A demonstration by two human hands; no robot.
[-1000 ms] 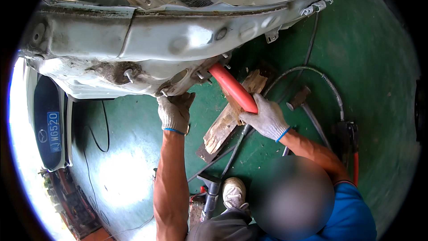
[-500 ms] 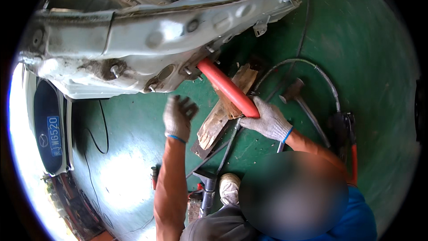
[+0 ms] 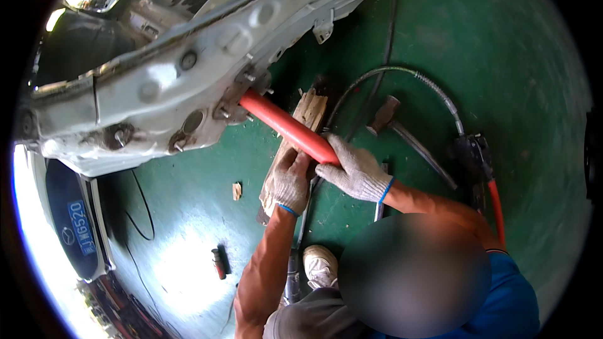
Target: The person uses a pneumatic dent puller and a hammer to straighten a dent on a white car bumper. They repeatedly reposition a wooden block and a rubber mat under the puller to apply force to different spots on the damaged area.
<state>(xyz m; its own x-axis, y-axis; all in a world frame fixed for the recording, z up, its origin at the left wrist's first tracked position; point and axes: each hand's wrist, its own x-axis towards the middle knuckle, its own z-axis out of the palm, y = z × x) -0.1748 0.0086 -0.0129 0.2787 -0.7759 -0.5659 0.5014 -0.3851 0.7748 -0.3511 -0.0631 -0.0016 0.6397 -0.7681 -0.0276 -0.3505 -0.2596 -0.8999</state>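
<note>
"Left hand [image 3: 291, 183] has crossed over: half a second ago it was open in the air below the pale car body [image 3: 144, 91], and now it's up under the red tube [image 3: 286, 124]. The whole view has swung round as well."

"And the right hand [image 3: 357, 172]?"

"On the tube's near end, same as before, thumb on one side and fingers closed round the other."

"Are the left fingers gripping?"

"They're bent up against the underside, thumb close by, but the tube hides the tips. I can't tell whether they clasp it or only prop it."

"Where does the tube run?"

"From the right hand, slanting above the splintered board [image 3: 309, 110] to the body's edge, beside some studs. Whether it goes in or just butts against the metal, I can't make out."

"So what's done, what's left?"

"Both hands are at the tube, and its far end is at the body. Nothing proves it's fixed, and how much remains doesn't show. The hammer [image 3: 414, 143] lies untouched on the floor."

"Any writing?"

"Pale characters on a blue plate [image 3: 81, 227], on the other vehicle, with a badge beside it. I see no readable label on the tube."
</note>
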